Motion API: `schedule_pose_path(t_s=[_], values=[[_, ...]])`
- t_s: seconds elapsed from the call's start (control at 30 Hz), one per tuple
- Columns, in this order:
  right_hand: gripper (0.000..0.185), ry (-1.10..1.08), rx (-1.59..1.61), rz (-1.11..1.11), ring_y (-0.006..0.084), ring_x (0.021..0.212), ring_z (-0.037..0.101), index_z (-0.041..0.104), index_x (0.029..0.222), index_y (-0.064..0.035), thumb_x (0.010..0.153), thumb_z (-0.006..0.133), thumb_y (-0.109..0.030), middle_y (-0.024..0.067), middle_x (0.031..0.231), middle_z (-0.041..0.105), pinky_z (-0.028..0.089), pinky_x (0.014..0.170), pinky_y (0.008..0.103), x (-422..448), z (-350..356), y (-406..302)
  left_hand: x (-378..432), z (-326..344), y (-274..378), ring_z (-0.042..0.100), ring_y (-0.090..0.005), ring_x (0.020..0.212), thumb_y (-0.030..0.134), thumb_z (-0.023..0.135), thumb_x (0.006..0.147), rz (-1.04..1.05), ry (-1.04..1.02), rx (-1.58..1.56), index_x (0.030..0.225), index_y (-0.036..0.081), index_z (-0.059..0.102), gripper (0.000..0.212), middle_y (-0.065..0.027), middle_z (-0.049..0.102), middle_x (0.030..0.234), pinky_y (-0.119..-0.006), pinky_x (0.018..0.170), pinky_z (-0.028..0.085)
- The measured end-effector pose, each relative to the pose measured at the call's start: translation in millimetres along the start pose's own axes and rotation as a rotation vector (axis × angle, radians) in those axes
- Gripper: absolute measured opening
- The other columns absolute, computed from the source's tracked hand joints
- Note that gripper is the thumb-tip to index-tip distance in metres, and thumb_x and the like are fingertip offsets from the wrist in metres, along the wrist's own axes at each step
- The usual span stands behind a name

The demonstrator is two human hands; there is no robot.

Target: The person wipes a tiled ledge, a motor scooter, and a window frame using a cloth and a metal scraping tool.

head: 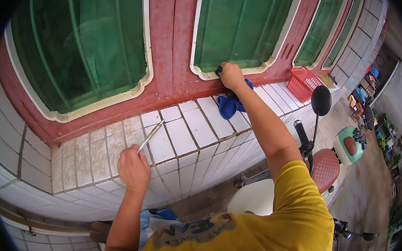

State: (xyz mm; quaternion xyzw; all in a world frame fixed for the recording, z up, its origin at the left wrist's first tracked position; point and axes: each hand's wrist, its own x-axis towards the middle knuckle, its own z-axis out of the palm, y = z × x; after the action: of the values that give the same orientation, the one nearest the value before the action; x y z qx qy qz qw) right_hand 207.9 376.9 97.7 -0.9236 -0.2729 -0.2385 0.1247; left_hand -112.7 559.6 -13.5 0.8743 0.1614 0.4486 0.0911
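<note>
My left hand (133, 167) grips a slender metal tool (153, 133) by one end, above the white-tiled window sill (196, 127). The tool's far end points up and to the right; its exact kind is unclear. My right hand (231, 74) clutches part of a dark blue cloth (230, 107) at the lower edge of the middle green glass pane (239, 29). The rest of the cloth hangs below my wrist onto the tiles. Cream trim (203, 73) borders the pane within a red window frame (165, 46). Brownish grime covers the sill's left tiles (99, 152).
A red plastic basket (303, 84) stands on the sill to the right. Close by my right arm is a parked scooter with a mirror (321, 100), a handlebar grip (300, 131) and a red seat (325, 168). Dark gloves (359, 136) rest on its green rear box (348, 145).
</note>
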Motion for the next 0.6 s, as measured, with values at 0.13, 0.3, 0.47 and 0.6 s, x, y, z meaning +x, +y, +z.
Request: schedule_pose_path(t_s=[0.13, 0.3, 0.47, 0.6], values=[[0.010, -0.130, 0.638, 0.021, 0.0244, 0.075, 0.060, 0.059, 0.081, -0.0015, 0.080, 0.056, -0.011, 0.0112, 0.084, 0.062, 0.049, 0.070, 0.0339, -16, 4, -12, 0, 3, -2, 0.053, -0.0299, 0.079, 0.009, 0.057, 0.075, -0.030, -0.035, -0.006, 0.095, 0.006, 0.054, 0.020, -0.0121, 0.056, 0.082, -0.039, 0.067, 0.041], [0.014, -0.068, 1.860, 0.507, 0.0159, 0.071, 0.058, 0.053, 0.098, -0.0046, 0.085, 0.053, -0.008, 0.0052, 0.082, 0.058, 0.050, 0.064, 0.0307, -42, -7, 17, -1, 0, -5, 0.053, -0.0298, 0.079, 0.010, 0.056, 0.075, -0.043, -0.034, 0.029, 0.095, 0.006, 0.054, 0.020, -0.0121, 0.056, 0.083, -0.039, 0.068, 0.041], [0.016, 0.148, 1.477, 0.655, 0.0192, 0.068, 0.059, 0.054, 0.099, -0.0054, 0.084, 0.049, -0.008, 0.0070, 0.080, 0.059, 0.051, 0.060, 0.0321, -27, -3, 130, -1, 4, -2, 0.053, -0.0305, 0.079, 0.009, 0.057, 0.074, -0.008, -0.007, 0.003, 0.095, 0.006, 0.054, 0.021, -0.0129, 0.056, 0.084, -0.040, 0.068, 0.041], [0.024, 0.464, 0.381, 0.416, 0.0286, 0.077, 0.062, 0.062, 0.095, -0.0047, 0.073, 0.052, -0.005, 0.0159, 0.086, 0.063, 0.048, 0.071, 0.0346, -6, -29, 156, -3, 5, -4, 0.053, -0.0308, 0.079, 0.008, 0.057, 0.073, 0.003, 0.014, 0.023, 0.094, 0.006, 0.054, 0.022, -0.0130, 0.056, 0.084, -0.039, 0.068, 0.041]])
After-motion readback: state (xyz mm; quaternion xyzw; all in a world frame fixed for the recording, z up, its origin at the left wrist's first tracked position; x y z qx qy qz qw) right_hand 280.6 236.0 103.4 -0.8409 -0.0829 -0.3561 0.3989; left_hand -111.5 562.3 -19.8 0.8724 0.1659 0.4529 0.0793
